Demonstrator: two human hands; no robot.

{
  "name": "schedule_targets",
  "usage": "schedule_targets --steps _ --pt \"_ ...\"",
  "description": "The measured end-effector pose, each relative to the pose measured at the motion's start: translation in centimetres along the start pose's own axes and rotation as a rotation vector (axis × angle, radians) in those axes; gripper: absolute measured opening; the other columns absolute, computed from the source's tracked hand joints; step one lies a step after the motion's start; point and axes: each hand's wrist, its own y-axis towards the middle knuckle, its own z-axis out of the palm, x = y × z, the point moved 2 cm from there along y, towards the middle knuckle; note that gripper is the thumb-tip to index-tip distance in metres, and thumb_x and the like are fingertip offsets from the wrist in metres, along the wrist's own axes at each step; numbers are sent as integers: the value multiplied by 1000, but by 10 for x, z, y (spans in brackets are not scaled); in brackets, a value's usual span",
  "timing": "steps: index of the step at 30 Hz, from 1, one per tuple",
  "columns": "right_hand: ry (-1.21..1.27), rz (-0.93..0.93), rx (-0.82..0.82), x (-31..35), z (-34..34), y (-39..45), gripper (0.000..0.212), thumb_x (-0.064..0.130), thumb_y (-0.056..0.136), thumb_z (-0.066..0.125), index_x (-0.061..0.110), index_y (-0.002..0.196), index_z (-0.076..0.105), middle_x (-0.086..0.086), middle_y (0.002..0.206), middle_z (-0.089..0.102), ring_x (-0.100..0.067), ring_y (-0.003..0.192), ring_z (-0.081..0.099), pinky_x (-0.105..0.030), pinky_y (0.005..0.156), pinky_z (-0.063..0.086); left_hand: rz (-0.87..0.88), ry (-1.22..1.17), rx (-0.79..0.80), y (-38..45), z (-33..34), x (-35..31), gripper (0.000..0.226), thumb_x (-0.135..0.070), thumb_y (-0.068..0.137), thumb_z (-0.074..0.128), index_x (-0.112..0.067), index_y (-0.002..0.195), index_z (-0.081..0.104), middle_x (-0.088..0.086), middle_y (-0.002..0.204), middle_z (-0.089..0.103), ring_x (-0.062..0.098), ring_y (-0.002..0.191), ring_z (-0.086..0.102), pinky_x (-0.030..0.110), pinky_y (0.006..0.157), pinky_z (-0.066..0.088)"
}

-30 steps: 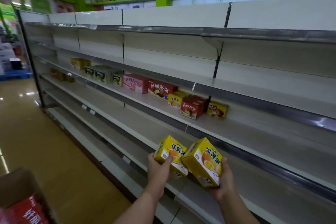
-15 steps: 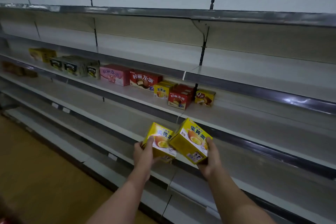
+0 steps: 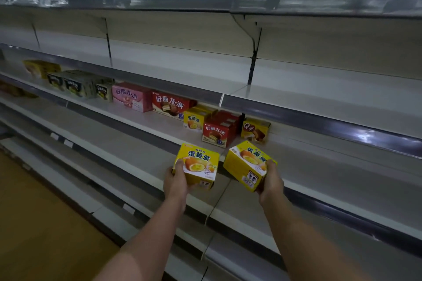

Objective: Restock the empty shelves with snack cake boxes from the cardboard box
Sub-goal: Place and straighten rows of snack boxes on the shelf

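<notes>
Snack cake boxes: two yellow egg-yolk-pie cartons, one in each hand, held in the air in front of the shelving, just below the stocked tier
Left hand (image 3: 177, 181): its grip is wrapped around the left carton (image 3: 196, 165), thumb on the printed front, other fingers hidden behind
Right hand (image 3: 270, 180): its grip clasps the right carton (image 3: 247, 164) from the side and back, the box tilted with its barcode end facing down and outward
Stocked shelf (image 3: 141, 124): carries a short row of a pink box (image 3: 130, 97), a red chocolate-pie box (image 3: 170, 105), a matching yellow box (image 3: 194, 120), a smaller red box (image 3: 217, 132) and a Q-branded yellow box (image 3: 254, 129)
Likely target: judging by the matching carton already shelved, the two belong beside or behind it, where open space is tight
Cardboard box: out of view
Risk, crowding: the red box juts forward at the shelf edge; pushing a carton past it could knock it or its neighbour off
Risk, tilt: the right carton is angled, so set down as is it may land on a corner and topple
Risk, two at once: with both hands loaded, neither is free to steady a box that slides
</notes>
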Motion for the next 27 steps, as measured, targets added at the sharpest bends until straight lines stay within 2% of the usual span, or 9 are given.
schedule_targets --steps 3,6,9,13,18,20,22,25,27 --pt "-92 -48 -51 15 5 33 43 41 90 60 9 119 55 -15 105 67 -33 85 68 -50 73 57 40 29 -11 17 27 0 33 -35 99 46 -13 123 47 11 108 59 21 85 61 33 57 54" --pt "-137 -66 -117 23 2 59 47 44 88 60 7 117 54 -14 106 65 -34 90 67 -52 80 56 41 71 -46 33 46 5 36 -39 98 47 -14 125 49 14 113 59 25 92 61 31 56 53" --pt "-234 -89 -202 29 -4 78 52 48 83 64 8 116 53 -12 108 61 -34 96 64 -49 85 55 26 90 -69 53 60 8 34 -43 97 47 -17 118 52 14 116 60 28 99 62 37 64 56" --pt "-433 -108 -235 34 -8 108 81 63 63 63 9 122 51 -16 120 59 -37 103 60 -50 89 52 61 139 -94 79 74 3 42 -48 97 43 -15 122 51 13 115 57 30 103 60 44 77 57" --pt "-671 -99 -317 39 -5 126 70 53 78 61 5 128 47 -20 126 52 -38 111 55 -46 96 47 126 218 -178 127 74 -3 53 -59 93 38 -16 118 57 10 111 59 31 100 59 51 84 55" --pt "-758 -61 -391 40 -3 128 69 51 75 61 6 126 48 -20 127 51 -38 112 52 -46 98 44 139 249 -175 148 72 -6 52 -60 92 37 -18 116 57 9 108 56 33 102 58 53 87 52" --pt "-941 -71 -526 43 6 120 61 45 82 56 8 129 44 -18 132 44 -37 121 42 -43 103 35 147 269 -162 165 69 -13 45 -57 93 37 -21 109 57 10 108 57 33 102 57 54 89 51" --pt "-1151 -434 -766 50 39 102 46 32 87 53 9 127 47 -17 130 46 -34 122 40 -41 98 30 168 294 -134 190 64 -27 46 -55 95 36 -17 110 59 14 113 61 32 101 58 51 91 49" --pt "-1146 -698 -743 48 71 94 34 26 89 52 10 119 55 -16 119 55 -34 113 48 -38 89 35 181 303 -115 206 62 -35 49 -52 97 36 -13 115 59 13 114 61 30 101 57 45 92 47"
